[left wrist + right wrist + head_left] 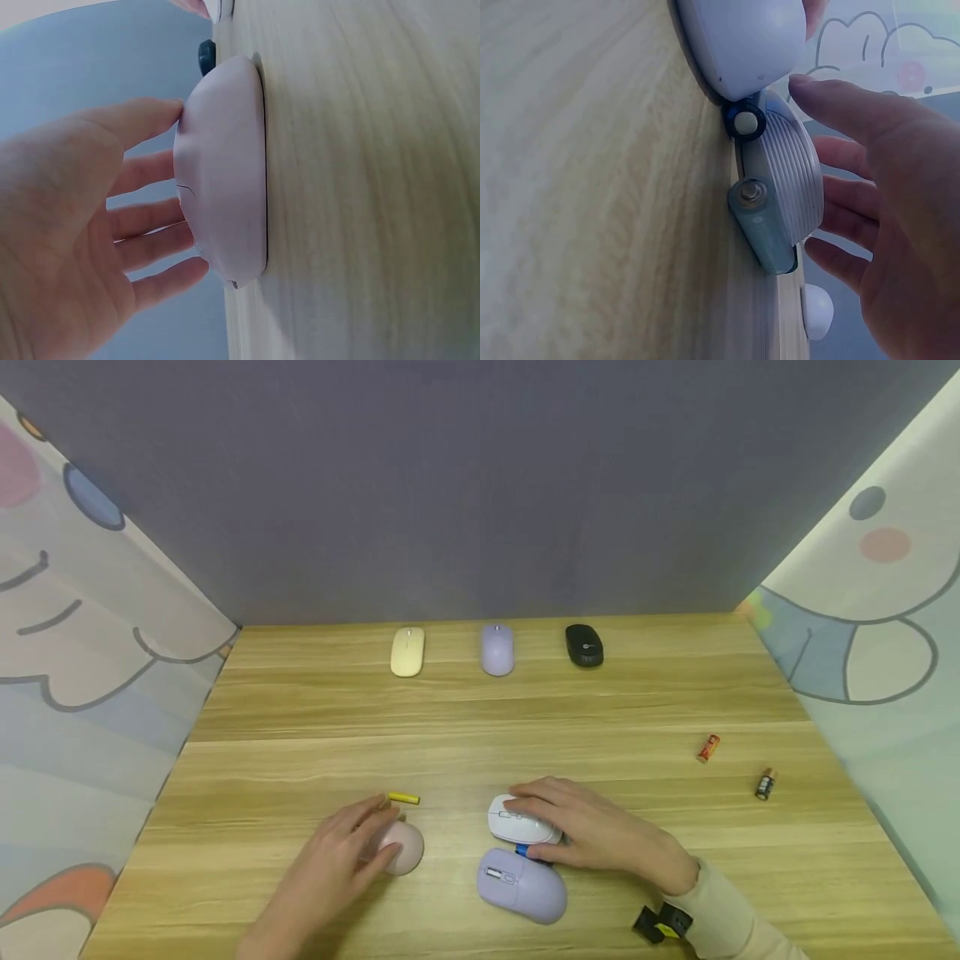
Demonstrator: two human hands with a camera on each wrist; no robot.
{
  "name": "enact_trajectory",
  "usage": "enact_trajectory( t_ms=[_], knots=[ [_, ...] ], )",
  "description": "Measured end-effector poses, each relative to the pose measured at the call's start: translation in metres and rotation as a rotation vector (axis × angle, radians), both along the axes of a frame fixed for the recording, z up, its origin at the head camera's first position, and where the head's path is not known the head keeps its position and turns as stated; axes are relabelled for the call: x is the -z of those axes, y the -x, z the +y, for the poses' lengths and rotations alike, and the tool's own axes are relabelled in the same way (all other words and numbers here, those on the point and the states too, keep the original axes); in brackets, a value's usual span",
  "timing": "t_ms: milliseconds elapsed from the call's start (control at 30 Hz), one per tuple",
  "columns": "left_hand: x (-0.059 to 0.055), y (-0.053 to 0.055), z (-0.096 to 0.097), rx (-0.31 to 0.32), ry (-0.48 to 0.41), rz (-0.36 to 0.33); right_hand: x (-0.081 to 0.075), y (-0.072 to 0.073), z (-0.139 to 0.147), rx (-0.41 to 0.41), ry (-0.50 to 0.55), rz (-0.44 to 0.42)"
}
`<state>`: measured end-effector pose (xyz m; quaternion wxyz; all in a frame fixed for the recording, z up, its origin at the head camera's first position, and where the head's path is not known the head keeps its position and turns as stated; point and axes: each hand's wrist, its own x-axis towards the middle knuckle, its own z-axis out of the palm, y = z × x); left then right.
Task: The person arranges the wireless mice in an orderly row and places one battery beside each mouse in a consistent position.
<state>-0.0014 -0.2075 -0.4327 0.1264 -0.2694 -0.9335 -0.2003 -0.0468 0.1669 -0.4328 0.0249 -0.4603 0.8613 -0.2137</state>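
My left hand (337, 860) is over a pale pink computer mouse (405, 847); its thumb and fingertips touch the shell. In the left wrist view the pink mouse (225, 172) lies flat on the table, a gap between it and the palm. My right hand (592, 827) holds a white mouse (525, 818) with ridged sides, its fingers over the top and the thumb at the near side. Two batteries lie beside that mouse in the right wrist view, one showing a metal end (751, 193). A lilac mouse (525, 885) lies nearer the body.
A yellow battery (403, 797) lies beyond the left hand. Along the back are a cream mouse (407, 652), another lilac mouse (497, 650) and a black mouse (584, 646). A red battery (708, 748) and a dark battery (765, 784) lie at right. Grey panel (487, 485) stands behind.
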Motion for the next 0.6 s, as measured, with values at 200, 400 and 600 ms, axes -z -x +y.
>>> enact_trajectory(
  t_ms=[200,400,600],
  knots=[
    [-0.0006,-0.0014,0.0,-0.005,0.018,0.004,0.0009,0.0006,-0.0011,0.007,-0.005,0.012],
    [-0.0006,-0.0016,-0.0002,-0.007,0.024,-0.002,0.0019,0.0016,-0.0021,0.008,-0.02,0.01],
    [-0.0007,-0.0019,0.0002,-0.022,0.001,-0.031,0.0006,0.003,-0.0032,0.004,-0.028,-0.008]
  ],
)
